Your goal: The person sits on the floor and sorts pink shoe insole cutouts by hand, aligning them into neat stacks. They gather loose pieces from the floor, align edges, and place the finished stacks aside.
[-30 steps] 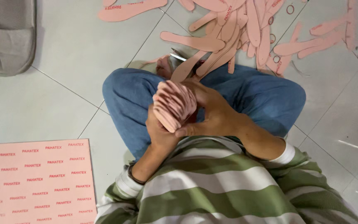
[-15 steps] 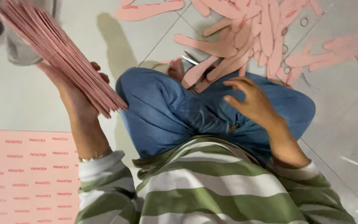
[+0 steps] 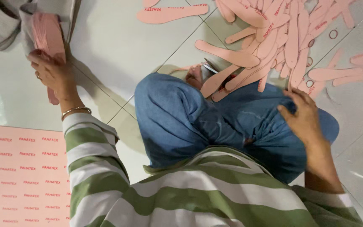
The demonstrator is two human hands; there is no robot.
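I sit on a tiled floor in blue jeans and a green and white striped top. My left hand [image 3: 51,71] is stretched out to the far left and grips a stack of pink insole cut-outs [image 3: 49,31], whose upper end lies against a grey bag [image 3: 5,21]. My right hand [image 3: 301,115] rests on my right knee with fingers spread and nothing in it, just below a loose heap of pink insole cut-outs [image 3: 269,38] on the floor.
A large pink printed sheet [image 3: 17,176] lies on the floor at the lower left. One single pink insole [image 3: 171,12] lies apart near the top. Small rings [image 3: 334,33] are scattered among the cut-outs at the upper right.
Both hands held the pink stack in front of my chest. My left hand then carried it up and away to the left, down to the grey bag. My right hand let go and dropped to my knee.
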